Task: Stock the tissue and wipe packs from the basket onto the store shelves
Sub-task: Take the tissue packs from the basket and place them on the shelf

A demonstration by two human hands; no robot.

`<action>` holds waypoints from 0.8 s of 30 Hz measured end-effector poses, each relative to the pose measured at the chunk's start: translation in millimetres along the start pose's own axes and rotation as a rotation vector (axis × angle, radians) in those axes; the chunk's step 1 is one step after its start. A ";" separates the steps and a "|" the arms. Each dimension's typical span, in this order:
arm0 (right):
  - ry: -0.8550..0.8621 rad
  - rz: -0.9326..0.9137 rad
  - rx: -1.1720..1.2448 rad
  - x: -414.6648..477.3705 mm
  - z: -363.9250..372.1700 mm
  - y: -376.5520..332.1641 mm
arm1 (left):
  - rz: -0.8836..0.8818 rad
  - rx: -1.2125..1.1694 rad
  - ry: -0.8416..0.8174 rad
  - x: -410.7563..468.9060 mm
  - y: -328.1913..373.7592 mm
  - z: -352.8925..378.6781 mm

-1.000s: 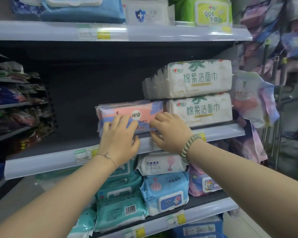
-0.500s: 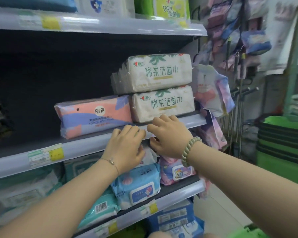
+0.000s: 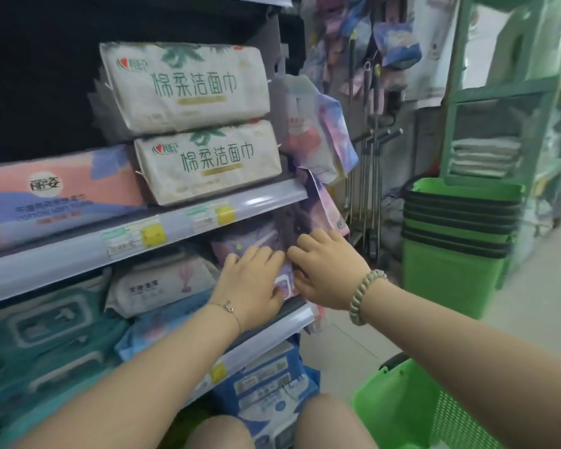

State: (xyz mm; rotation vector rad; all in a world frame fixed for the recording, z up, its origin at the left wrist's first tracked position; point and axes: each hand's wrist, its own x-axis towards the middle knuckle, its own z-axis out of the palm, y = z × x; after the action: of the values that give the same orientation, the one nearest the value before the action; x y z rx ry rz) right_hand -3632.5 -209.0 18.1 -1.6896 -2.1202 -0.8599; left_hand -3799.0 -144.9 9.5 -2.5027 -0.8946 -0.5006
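Both the left hand (image 3: 250,283) and right hand (image 3: 327,270) cover a blurred purple pack (image 3: 246,236); whether fingers (image 3: 308,239) grip it is unclear.

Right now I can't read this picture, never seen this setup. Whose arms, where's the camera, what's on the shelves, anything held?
No robot here: a person restocks a shop shelf, filmed by one wide-angle camera on their head, looking forward and down. The left hand and right hand rest together on a purple wipe pack at the right end of the lower shelf; whether either grips it is unclear. On the shelf above, two white tissue packs are stacked beside a pink-and-blue pack. The green basket sits bottom right.
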 end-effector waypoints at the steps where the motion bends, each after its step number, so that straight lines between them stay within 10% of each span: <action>1: -0.020 0.014 -0.011 -8.3 5.9 4.9 | 0.003 -0.018 -0.016 2.3 8.0 7.0; 24: -0.613 0.603 0.124 -238.3 128.3 81.7 | 0.192 -0.318 -0.597 6.0 195.2 164.4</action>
State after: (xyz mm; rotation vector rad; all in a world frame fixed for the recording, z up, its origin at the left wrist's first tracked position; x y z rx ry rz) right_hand -3474.1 -304.7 -195.6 -2.5405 -1.7146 -0.0285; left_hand -3634.8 -194.5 -179.5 -3.0599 -0.8042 0.2056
